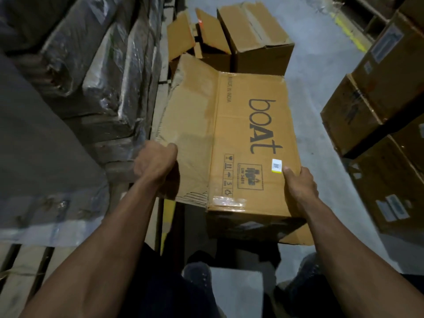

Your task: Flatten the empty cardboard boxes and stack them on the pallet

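A: Item one, the printed cardboard box [250, 143]: being held low over the floor [305, 92], between the wrapped stacks [91, 72] at left and the sealed cartons [376, 92] at right. Risk?

B: It is looking only partly collapsed. The torn flap [190, 115] may be ripping further under a pull, and the box could be slipping sideways.

A: Item two, hands?

B: The left hand [156, 161] is gripping the flap's near edge, fingers curled over it. The right hand [298, 182] is clasping the near right corner, thumb on top.

A: Other empties?

B: Two opened boxes [231, 37] are waiting just beyond.
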Demonstrator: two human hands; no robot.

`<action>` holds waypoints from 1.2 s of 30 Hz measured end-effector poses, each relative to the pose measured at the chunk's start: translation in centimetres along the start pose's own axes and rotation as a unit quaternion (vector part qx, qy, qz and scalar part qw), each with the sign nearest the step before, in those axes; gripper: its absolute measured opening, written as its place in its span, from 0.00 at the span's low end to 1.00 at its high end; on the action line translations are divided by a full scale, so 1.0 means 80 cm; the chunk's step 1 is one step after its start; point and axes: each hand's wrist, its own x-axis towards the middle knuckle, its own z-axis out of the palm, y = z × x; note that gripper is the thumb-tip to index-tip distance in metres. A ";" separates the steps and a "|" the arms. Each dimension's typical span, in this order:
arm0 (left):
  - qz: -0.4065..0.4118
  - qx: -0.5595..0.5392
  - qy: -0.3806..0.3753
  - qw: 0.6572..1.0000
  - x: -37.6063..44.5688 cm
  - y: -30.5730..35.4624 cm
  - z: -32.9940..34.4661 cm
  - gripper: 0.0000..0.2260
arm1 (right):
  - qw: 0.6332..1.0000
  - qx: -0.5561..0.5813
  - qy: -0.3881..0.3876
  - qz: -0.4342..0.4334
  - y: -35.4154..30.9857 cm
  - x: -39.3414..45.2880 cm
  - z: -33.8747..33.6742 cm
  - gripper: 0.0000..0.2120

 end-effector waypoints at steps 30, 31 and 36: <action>-0.027 -0.161 -0.174 0.971 -0.142 -0.074 0.127 0.37 | 0.993 0.083 -0.063 0.060 0.027 -0.073 0.003 0.35; -0.028 -0.164 -0.184 0.969 -0.136 -0.074 0.127 0.37 | 0.992 0.090 -0.072 0.058 0.026 -0.073 0.004 0.41; -0.023 -0.149 -0.204 0.967 -0.121 -0.074 0.123 0.39 | 0.992 -0.091 -0.092 0.015 0.021 -0.088 0.008 0.59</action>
